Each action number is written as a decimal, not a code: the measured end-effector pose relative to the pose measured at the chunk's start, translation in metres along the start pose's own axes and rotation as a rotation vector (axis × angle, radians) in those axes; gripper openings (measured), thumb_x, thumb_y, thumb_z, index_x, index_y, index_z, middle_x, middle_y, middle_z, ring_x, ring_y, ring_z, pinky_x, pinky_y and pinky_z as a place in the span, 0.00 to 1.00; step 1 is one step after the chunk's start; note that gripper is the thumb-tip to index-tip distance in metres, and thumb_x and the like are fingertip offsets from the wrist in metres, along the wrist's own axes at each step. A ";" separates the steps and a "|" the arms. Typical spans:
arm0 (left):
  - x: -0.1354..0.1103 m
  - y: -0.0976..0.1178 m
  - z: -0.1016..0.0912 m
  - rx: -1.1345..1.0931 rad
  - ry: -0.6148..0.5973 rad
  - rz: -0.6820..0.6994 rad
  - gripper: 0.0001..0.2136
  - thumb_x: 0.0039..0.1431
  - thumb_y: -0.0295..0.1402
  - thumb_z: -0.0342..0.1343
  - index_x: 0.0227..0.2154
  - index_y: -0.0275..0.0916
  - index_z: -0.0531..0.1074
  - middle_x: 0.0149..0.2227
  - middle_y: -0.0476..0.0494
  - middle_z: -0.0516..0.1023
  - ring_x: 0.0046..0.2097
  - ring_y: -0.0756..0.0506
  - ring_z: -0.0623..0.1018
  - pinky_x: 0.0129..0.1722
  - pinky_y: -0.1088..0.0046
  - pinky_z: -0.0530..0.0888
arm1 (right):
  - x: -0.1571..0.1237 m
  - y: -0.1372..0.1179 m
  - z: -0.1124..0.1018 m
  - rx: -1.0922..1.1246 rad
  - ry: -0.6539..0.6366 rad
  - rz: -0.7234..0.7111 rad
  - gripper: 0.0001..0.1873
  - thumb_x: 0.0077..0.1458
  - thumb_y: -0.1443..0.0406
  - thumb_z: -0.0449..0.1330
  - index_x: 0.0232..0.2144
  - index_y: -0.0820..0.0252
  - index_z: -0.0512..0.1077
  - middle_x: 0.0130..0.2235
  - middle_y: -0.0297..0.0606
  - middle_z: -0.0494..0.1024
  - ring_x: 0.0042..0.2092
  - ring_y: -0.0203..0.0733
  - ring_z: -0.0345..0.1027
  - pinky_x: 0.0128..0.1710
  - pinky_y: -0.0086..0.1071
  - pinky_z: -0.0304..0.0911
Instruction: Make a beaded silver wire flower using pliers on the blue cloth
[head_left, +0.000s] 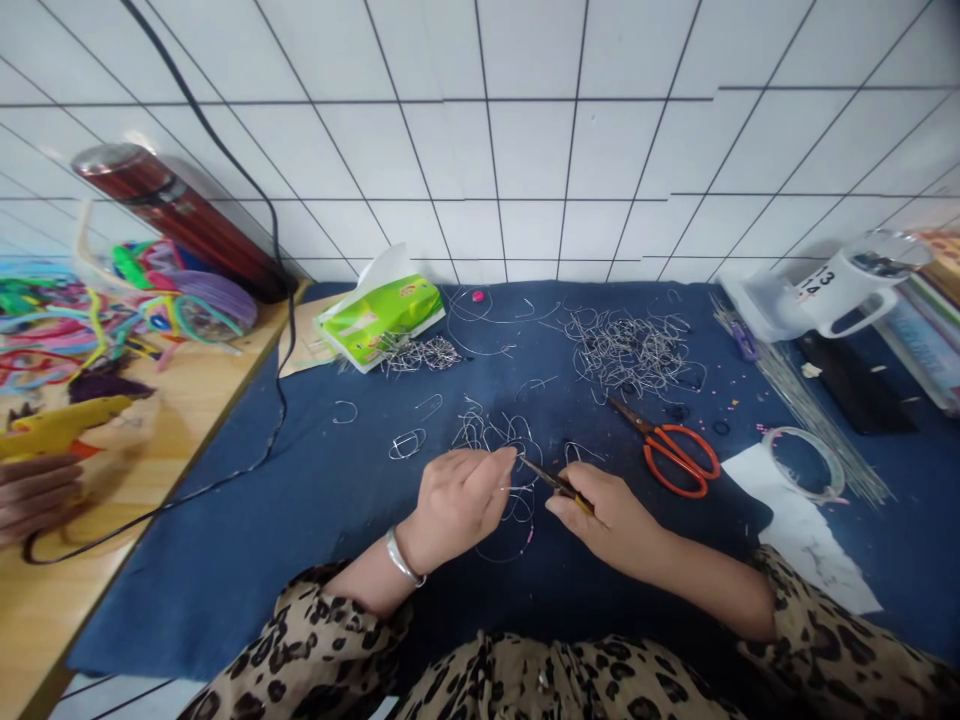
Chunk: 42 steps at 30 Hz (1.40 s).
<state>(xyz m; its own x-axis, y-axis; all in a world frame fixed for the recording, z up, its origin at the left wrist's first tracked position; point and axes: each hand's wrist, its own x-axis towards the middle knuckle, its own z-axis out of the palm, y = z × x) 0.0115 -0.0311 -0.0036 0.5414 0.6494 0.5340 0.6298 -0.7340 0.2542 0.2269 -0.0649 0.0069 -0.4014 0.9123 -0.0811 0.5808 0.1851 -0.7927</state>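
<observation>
My left hand point(459, 497), with a bangle at the wrist, is closed in a pinch on a thin wire point(531, 535) that curves below the fingertips and carries a few tiny pink beads. My right hand point(611, 520) grips small pliers point(556, 481) by the yellowish handles. Their narrow tip points left and meets the wire close to my left fingertips. Whether the jaws clamp the wire is too small to tell. Just beyond my hands lie loose bent wires point(487, 430), partly hidden by my left hand. Orange-handled scissors point(679, 458) rest right of the pliers.
Behind are a large wire heap point(630, 350), a green tissue pack point(382, 318) and a smaller wire pile point(420, 352). A white mug point(847, 290), straight wires point(817, 420) and a coil point(806, 462) lie right. At left, another person's hand point(34, 495) holds a yellow glue gun point(60, 428); its cord point(217, 480) crosses the cloth.
</observation>
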 end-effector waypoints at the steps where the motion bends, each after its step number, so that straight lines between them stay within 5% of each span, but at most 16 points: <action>1: 0.000 0.000 0.000 -0.010 -0.007 -0.002 0.11 0.55 0.24 0.50 0.42 0.34 0.67 0.25 0.46 0.73 0.27 0.48 0.73 0.29 0.71 0.71 | 0.000 0.000 0.000 0.003 0.002 0.004 0.15 0.59 0.56 0.49 0.25 0.58 0.57 0.27 0.30 0.62 0.29 0.33 0.57 0.30 0.27 0.52; 24: 0.002 0.008 0.000 -0.169 -0.008 -0.142 0.11 0.57 0.25 0.50 0.43 0.34 0.69 0.26 0.47 0.77 0.26 0.50 0.74 0.29 0.73 0.70 | 0.000 0.000 0.002 -0.002 0.041 -0.006 0.16 0.59 0.55 0.48 0.25 0.58 0.55 0.26 0.30 0.60 0.28 0.33 0.55 0.29 0.28 0.52; 42: -0.001 0.004 -0.003 -0.110 -0.025 -0.116 0.11 0.57 0.25 0.48 0.43 0.34 0.67 0.27 0.45 0.76 0.27 0.49 0.74 0.29 0.72 0.70 | 0.001 0.000 0.002 -0.037 0.011 -0.038 0.15 0.59 0.57 0.49 0.24 0.57 0.54 0.26 0.30 0.60 0.27 0.33 0.54 0.28 0.27 0.51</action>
<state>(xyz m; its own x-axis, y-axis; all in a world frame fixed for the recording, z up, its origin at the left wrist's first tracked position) 0.0121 -0.0347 -0.0007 0.4827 0.7350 0.4762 0.6247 -0.6700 0.4010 0.2251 -0.0649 0.0061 -0.4158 0.9084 -0.0446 0.5910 0.2326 -0.7724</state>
